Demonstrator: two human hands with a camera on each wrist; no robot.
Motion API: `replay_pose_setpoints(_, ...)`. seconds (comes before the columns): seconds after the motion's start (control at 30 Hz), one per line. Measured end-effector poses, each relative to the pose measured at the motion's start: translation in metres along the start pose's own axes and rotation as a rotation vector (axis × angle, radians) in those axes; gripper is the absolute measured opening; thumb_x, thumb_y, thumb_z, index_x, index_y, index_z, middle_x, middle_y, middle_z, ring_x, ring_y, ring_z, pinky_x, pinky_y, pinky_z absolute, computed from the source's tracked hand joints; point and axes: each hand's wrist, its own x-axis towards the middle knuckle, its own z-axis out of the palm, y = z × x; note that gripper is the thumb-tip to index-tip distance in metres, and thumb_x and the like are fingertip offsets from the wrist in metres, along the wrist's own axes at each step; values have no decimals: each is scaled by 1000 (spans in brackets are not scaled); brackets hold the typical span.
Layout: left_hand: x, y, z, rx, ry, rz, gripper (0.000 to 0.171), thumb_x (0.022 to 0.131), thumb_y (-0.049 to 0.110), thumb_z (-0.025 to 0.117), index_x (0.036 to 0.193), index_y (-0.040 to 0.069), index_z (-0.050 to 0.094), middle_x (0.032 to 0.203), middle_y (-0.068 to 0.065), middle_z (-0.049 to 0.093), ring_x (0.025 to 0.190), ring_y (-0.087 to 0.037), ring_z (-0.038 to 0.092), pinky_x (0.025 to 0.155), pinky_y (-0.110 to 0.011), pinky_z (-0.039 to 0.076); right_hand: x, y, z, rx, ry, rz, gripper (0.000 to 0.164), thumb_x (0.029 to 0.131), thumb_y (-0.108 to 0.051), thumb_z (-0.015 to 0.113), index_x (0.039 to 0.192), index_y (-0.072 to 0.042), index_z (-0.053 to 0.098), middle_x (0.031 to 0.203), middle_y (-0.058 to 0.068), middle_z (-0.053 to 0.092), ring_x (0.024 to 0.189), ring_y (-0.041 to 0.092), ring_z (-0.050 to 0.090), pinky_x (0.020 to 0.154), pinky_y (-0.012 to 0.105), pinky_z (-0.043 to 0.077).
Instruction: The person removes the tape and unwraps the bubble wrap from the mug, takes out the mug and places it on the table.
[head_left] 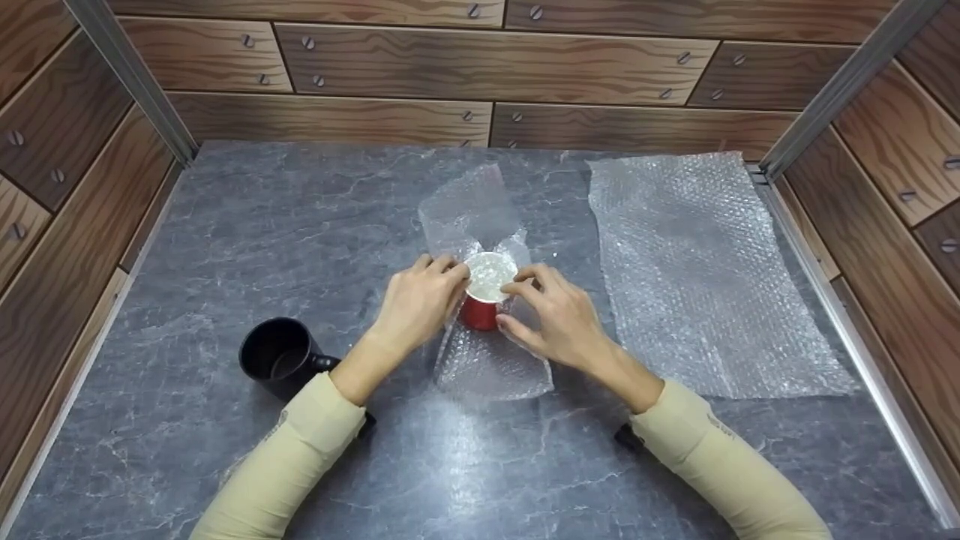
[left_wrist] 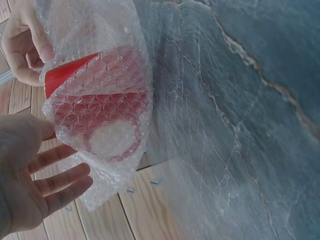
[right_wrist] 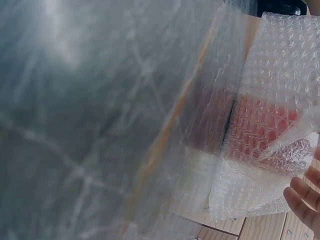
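A red cup (head_left: 480, 315) stands mid-table on a sheet of bubble wrap (head_left: 491, 367), its pale round top facing up. Wrap lies over the cup's side, and the red shows through the bubbles in the left wrist view. My left hand (head_left: 420, 304) is at the cup's left rim, pinching the wrap's edge while its other fingers (left_wrist: 62, 177) stay loosely stretched. On the right side, my right hand (head_left: 559, 319) holds a flap of the wrap between thumb and fingers, close against the cup. Part of its grip is hidden by the plastic in the right wrist view.
A black mug (head_left: 279, 360) stands at the left, near my left forearm. A larger flat sheet of bubble wrap (head_left: 697, 277) lies along the right side. Wood-patterned panels (head_left: 495, 64) and metal posts (head_left: 135, 79) border the grey marbled table (head_left: 315, 210).
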Motion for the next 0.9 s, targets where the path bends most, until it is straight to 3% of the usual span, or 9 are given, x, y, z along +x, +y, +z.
replay_pose_setpoints(0.53, -2, -2, 0, -14, -13, 13, 17, 106, 28, 62, 100, 15, 72, 105, -3, 76, 88, -27, 71, 59, -40, 63, 3, 2, 1, -45, 47, -67, 26, 91, -32, 80, 109, -14, 74, 112, 8, 70, 93, 23, 69, 75, 35, 64)
replay_pose_setpoints(0.9, -4, -4, -3, -23, -88, 14, 44, 98, 53, 66, 116, 14, 75, 117, -6, 78, 97, -28, 73, 71, -40, 66, 3, 4, 1, -82, 112, -123, 22, 89, -28, 82, 104, -14, 75, 106, 6, 71, 88, 21, 68, 69, 32, 62)
